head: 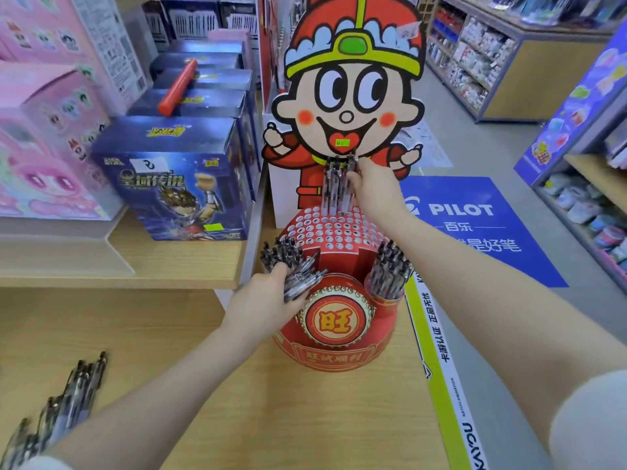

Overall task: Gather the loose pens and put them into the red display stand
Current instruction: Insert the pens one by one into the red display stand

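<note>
1. Two bare forearms reach forward to the red display stand (334,320), which sits on a wooden worktop (305,418).
2. Right hand (375,189) is stretched out above the back of the stand, its grip clenched round a small bunch of pens (336,184) held upright, tips just over the holed top.
3. Left hand (263,300) is at the stand's left front, its grip grasping a bundle of pens (303,278) that lie slanted, pointing up and to the right across the stand's rim.
4. Side cups of the stand already hold pens: one cluster (281,254) behind the left hand, another (390,269) on the right.
5. More loose pens (64,401) lie on the worktop far left of the stand, blurred.
6. Behind the stand rises a cartoon figure cutout (353,86); left of it are blue boxes (176,171) and pink boxes (40,96) on a shelf.
7. Right of the stand, a blue floor mat (475,228) lies in the aisle between shop shelves (492,62).
</note>
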